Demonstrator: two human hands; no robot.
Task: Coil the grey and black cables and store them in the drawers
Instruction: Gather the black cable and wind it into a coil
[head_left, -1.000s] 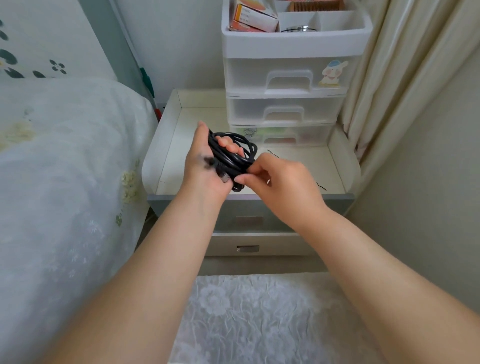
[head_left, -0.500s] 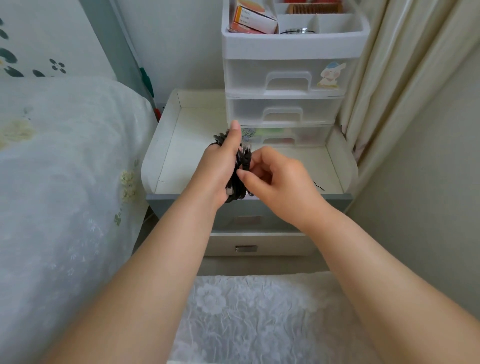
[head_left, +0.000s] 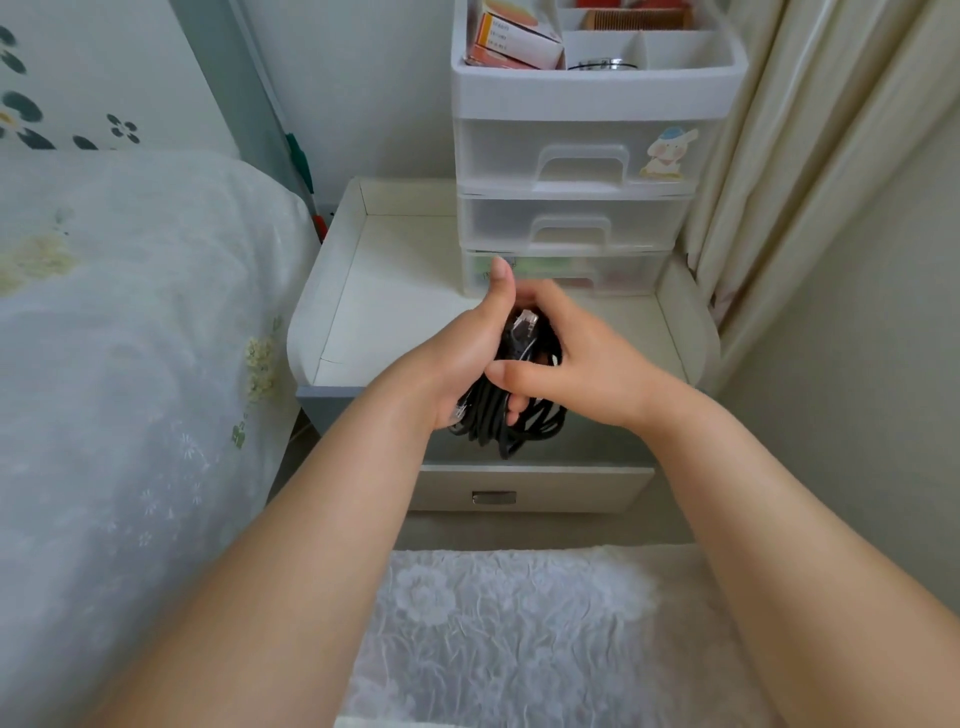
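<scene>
Head view: showed black cable bundled in loops, gripped between both hands just in front of the bedside bench. Left hand wrapped round the bundle, thumb pointing up, fingertips showing through the loops below. Right hand curled over the coil from the other side, thumb pressed across the strands. Clear plug poked up between the two hands; a second end seemed to lie near the left wrist. Loops hung loose under the hands, over the bench's front edge.

Judged as the tidying stage of coiling, storing not yet begun. Would have gone best by keeping the left grip firm on the middle of the bundle, tucking the loose plug end round the loops with the right, then freeing the right for a handle. Stack of plastic drawers stood at the back of the bench, all closed; wooden drawer below closed too. Grey cable not seen
</scene>
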